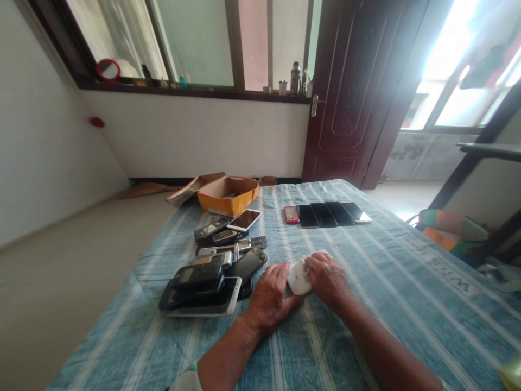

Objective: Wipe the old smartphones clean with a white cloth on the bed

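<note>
My left hand (271, 296) grips a white phone (298, 278) by its left side, low over the striped cloth. On the phone's right side lies my right hand (329, 278), its fingers bent and pressed against the surface. A bit of thin white material, which looks like a tissue (324, 253), shows at the right fingers. To the left is a pile of old phones, with a black phone (198, 275) on top of a larger white-edged phone (228, 301). A dark slider phone (248, 264) lies nearest my left hand.
An open orange box (228, 205) stands at the table's far left. Farther right, a pink phone (291, 215) begins a row of several dark phones (325, 214). The blue striped tablecloth (391, 326) covers the table. A dark red door (350, 92) is behind.
</note>
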Available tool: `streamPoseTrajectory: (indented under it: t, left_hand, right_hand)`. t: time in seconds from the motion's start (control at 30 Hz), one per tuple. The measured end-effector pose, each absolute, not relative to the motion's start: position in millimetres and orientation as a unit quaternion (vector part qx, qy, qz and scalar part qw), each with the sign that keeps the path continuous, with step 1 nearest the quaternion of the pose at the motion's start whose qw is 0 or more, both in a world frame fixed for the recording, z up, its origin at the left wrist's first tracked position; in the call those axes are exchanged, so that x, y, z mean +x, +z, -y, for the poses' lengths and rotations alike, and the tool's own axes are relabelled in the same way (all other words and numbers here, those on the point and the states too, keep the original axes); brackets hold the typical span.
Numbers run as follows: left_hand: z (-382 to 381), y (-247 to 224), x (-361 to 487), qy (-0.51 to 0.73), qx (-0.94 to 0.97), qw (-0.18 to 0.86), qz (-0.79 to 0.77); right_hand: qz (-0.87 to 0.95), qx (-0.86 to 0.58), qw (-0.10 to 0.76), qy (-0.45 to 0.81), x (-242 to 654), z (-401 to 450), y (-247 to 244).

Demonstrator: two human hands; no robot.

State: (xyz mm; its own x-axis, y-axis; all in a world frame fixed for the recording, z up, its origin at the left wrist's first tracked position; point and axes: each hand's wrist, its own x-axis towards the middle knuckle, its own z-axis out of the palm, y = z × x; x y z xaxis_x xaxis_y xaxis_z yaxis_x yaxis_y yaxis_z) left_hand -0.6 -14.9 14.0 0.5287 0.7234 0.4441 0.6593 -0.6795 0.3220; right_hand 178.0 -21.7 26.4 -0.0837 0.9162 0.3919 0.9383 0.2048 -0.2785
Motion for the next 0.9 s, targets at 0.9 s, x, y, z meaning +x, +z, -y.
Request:
streamPoseTrajectory:
  t: [0.9]
  left_hand:
    - [17.5,24.4,-1.7,0.259,0.885,0.042,-0.385]
  right_hand:
    - [0.824,-0.489,0.284,0.04,165.3,51.7,23.6]
